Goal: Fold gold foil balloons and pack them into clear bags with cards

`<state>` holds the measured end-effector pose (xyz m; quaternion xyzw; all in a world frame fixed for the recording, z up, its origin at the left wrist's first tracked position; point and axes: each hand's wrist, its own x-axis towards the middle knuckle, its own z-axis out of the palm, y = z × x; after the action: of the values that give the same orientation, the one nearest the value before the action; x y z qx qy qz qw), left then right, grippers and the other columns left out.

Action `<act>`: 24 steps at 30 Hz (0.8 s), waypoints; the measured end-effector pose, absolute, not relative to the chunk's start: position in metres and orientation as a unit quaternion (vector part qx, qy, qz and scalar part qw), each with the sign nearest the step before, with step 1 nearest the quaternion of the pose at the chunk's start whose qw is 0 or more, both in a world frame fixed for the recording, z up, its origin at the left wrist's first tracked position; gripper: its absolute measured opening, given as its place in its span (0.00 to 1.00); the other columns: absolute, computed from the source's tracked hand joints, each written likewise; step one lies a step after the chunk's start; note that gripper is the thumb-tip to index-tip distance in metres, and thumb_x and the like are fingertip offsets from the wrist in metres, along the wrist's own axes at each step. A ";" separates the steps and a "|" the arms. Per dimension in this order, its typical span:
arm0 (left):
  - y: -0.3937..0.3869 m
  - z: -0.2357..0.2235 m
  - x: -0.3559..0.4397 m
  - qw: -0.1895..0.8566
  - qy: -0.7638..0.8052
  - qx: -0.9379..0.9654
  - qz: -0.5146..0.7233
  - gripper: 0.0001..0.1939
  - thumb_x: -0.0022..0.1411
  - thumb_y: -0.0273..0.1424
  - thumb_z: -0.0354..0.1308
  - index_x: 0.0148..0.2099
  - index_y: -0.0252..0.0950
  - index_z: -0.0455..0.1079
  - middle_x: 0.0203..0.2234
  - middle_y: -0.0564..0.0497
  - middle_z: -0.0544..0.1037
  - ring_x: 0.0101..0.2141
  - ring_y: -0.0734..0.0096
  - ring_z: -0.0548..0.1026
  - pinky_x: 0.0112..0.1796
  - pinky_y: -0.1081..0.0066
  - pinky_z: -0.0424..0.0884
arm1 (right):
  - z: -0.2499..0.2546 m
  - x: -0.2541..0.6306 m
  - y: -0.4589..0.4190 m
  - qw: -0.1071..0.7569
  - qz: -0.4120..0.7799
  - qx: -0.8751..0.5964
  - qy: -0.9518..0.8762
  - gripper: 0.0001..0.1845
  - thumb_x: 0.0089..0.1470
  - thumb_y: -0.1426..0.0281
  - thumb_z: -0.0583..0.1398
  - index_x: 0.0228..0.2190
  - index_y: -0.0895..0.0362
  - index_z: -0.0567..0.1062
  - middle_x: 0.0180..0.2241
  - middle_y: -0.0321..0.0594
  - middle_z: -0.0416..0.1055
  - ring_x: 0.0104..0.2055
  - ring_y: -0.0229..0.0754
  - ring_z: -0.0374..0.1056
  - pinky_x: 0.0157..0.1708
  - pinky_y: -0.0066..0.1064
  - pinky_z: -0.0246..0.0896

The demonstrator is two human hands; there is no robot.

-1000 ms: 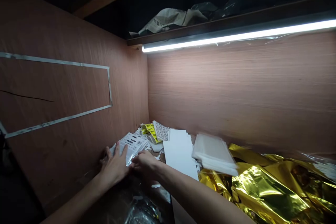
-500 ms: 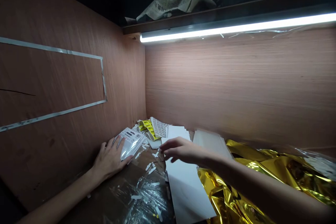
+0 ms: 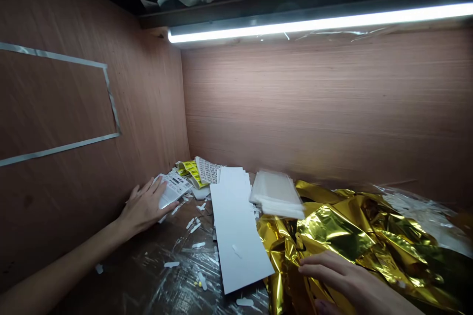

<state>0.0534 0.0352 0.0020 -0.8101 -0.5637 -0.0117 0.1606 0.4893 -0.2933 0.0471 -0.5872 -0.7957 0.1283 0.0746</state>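
Note:
My left hand (image 3: 145,206) lies flat with its fingers stretched over a stack of clear plastic packets (image 3: 172,192) with printed labels, by the left wall. My right hand (image 3: 342,275) hovers low over crumpled gold foil (image 3: 336,231); its fingers are extended and hold nothing I can see. Whether it touches the foil is unclear. Between the hands lies a pile of white cards (image 3: 238,231), with a small white scrap on top. Behind the foil sits a stack of clear plastic sleeves (image 3: 277,192).
Yellow label sheets (image 3: 191,171) and a printed sticker sheet (image 3: 207,170) lie in the back corner. Small white scraps (image 3: 198,245) dot the tape-covered work surface (image 3: 148,275). A lit tube lamp (image 3: 314,23) runs under the shelf. Clear plastic (image 3: 424,211) lies at right.
My right hand has moved from above the white cards to the lower right, over the gold foil. My left hand stays on the packets. The view has shifted slightly right and down.

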 end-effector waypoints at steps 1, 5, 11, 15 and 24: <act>0.035 0.003 0.055 0.147 -0.575 -0.805 0.002 0.50 0.65 0.63 0.36 0.76 0.34 0.52 0.73 0.50 0.43 0.71 0.52 0.46 0.64 0.46 0.49 | 0.050 0.486 -0.294 0.064 0.143 -0.588 -0.794 0.27 0.68 0.58 0.49 0.59 0.56 0.76 0.58 0.51 0.69 0.61 0.49 0.67 0.60 0.38 0.67; 0.035 0.004 0.062 0.128 -0.622 -0.772 0.019 0.52 0.63 0.63 0.37 0.76 0.30 0.50 0.71 0.39 0.50 0.66 0.41 0.55 0.58 0.45 0.58 | 0.066 0.469 -0.291 0.064 0.188 -0.580 -0.790 0.25 0.68 0.61 0.50 0.57 0.57 0.77 0.58 0.51 0.69 0.60 0.47 0.68 0.59 0.36 0.66; 0.032 0.013 0.074 0.139 -0.658 -0.740 0.012 0.49 0.63 0.55 0.39 0.72 0.21 0.55 0.68 0.32 0.53 0.61 0.36 0.56 0.56 0.43 0.57 | 0.074 0.458 -0.279 0.084 0.227 -0.566 -0.788 0.21 0.67 0.66 0.51 0.54 0.54 0.77 0.57 0.48 0.68 0.58 0.43 0.68 0.59 0.35 0.65; 0.036 0.017 0.079 0.083 -0.686 -0.723 0.020 0.59 0.50 0.68 0.47 0.68 0.25 0.59 0.63 0.28 0.60 0.57 0.33 0.60 0.53 0.45 0.61 | 0.073 0.455 -0.274 0.090 0.224 -0.554 -0.797 0.21 0.66 0.66 0.51 0.55 0.54 0.76 0.57 0.48 0.69 0.58 0.44 0.68 0.58 0.36 0.65; 0.059 0.036 0.086 -0.024 -0.709 -0.701 0.068 0.71 0.37 0.59 0.64 0.73 0.18 0.49 0.61 0.24 0.63 0.59 0.36 0.64 0.57 0.52 0.61 | 0.062 0.454 -0.267 0.091 0.258 -0.548 -0.790 0.21 0.64 0.71 0.54 0.55 0.55 0.76 0.56 0.46 0.70 0.57 0.42 0.67 0.58 0.33 0.63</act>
<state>0.0865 0.0593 0.0359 -0.7011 -0.7094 0.0676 -0.0245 0.4538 -0.2674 0.0623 -0.5480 -0.7904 0.2583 0.0907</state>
